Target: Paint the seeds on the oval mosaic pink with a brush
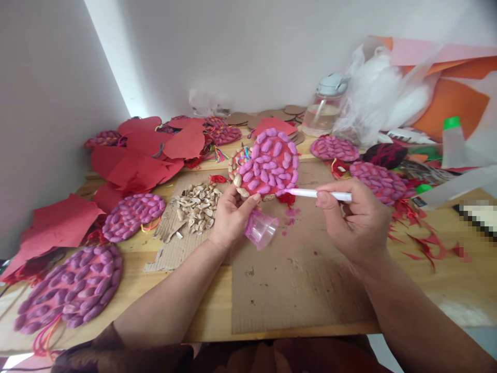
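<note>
My left hand (230,215) is closed on the lower edge of a red disc covered with peanut shells (272,165), held up above the cardboard. Most of its shells are painted pink-purple, while several along the bottom left edge are bare tan. Between the fingers and thumb of my right hand (351,223) is a slim white paintbrush (310,194), its pink tip touching the disc's lower right rim. Just under my left hand a clear plastic cup (264,230) with pink stains leans over; whether the fingers grip it I cannot tell.
A cardboard sheet (298,295) with pink drips covers the table's middle. Loose peanut shells (198,207) lie left of it. Painted discs (73,287) and red paper pieces (135,155) spread leftward. A lidded jar (324,111) and white plastic bag (384,93) stand behind.
</note>
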A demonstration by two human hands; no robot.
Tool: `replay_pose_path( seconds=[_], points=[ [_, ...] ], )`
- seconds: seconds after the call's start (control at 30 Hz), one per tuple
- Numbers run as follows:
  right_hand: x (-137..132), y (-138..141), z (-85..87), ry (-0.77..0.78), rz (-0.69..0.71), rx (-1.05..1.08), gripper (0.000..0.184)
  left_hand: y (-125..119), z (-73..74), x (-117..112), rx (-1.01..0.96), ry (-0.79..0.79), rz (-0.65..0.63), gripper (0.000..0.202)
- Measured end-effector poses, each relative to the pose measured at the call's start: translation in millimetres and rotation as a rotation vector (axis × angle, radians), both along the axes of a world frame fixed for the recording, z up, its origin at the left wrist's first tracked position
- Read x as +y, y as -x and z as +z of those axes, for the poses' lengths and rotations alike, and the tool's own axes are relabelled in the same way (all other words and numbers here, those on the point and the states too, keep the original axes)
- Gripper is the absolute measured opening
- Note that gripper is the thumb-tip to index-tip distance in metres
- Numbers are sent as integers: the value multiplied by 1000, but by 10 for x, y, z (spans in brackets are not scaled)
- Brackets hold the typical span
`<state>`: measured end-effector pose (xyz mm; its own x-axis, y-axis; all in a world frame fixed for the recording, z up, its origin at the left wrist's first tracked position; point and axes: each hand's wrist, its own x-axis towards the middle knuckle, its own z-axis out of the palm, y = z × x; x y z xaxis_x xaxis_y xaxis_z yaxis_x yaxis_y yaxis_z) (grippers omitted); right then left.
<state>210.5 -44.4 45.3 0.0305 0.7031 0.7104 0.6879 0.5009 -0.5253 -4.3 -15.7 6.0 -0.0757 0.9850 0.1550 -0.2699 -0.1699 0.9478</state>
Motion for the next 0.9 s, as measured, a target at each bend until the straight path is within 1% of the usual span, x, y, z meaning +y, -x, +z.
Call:
replay_pose_path(
  seconds=[0.1,0.23,0.37,0.5,0.63,0.8,0.9],
  points=[
    [-6,3,-7,11,11,-29,8,-1,5,-6,-10,2,-15,34],
    [-3,-5,-15,-10,-28,-46,7,-4,15,-14,-18,21,-3,33],
    [-3,-5,-13,7,22,-33,8,-2,25,-20,-32,40,6,34],
    [-4,11,-2,-19,-9,-8,5,0,30,-22,-34,43,6,35],
    [-5,30,-3,-14,32,5,6,0,23,-21,-8,39,8,34],
    [9,4,-12,-30,-26,-59,7,-3,14,-22,4,21,10,33],
    [18,-13,-15,-23,-25,-52,7,-9,15,-23,-12,23,16,35]
  ],
)
